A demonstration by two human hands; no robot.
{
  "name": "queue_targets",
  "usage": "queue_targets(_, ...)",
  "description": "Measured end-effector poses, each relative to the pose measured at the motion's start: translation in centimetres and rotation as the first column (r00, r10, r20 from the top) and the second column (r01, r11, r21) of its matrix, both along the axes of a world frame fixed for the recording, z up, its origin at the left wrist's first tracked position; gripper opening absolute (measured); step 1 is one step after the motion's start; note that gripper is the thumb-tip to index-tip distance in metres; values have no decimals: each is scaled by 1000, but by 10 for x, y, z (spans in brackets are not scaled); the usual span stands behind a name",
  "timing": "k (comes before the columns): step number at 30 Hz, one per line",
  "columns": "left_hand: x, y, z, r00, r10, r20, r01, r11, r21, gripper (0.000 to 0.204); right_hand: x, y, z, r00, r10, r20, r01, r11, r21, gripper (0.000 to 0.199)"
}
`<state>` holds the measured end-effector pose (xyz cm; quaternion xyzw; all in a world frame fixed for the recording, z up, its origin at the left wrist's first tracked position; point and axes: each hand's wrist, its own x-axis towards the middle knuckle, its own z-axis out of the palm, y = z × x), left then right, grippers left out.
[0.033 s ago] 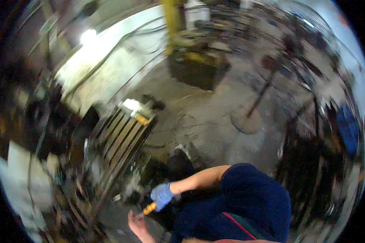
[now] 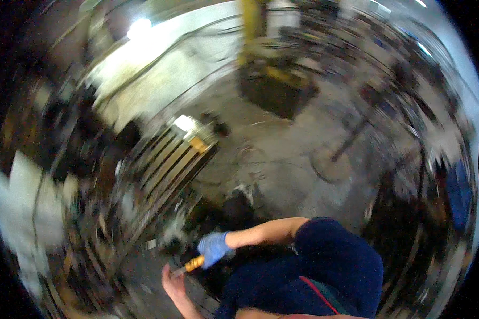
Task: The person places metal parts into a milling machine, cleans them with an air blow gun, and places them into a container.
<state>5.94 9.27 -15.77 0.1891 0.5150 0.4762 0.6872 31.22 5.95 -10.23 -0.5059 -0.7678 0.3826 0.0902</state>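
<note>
Low in blurred view: blue-gloved right hand [image 2: 214,248] grips orange-handled tool [image 2: 188,265]; bare left hand [image 2: 173,280] touches metal tip, grip unclear.

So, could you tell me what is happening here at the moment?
In a blurred workshop view, a hand in a blue glove grips a tool with an orange handle. A bare hand sits at the tool's other end. A slatted metal frame lies beyond on the concrete floor.

No packages, labels, signs or screens can be made out.
</note>
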Motion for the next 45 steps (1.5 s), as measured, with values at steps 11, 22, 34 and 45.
queue_targets(11,-131,-162,221,648,322,-691,30,895,445,22,-27,-9,31,944,277,-177,-294,953,-78,38)
queue_targets(22,-254,-249,189,-3,-222,-975,78,972,-221,39,-36,5,10,966,199,-164,-249,886,-390,35)
queue_targets(34,-304,-228,53,-490,-503,-712,-27,825,-564,18,-29,-3,3,968,151,-198,-218,898,-382,27)
queue_targets(45,-275,-232,157,-444,129,-887,0,990,144,30,-23,-4,10,966,132,-223,-204,919,-338,30)
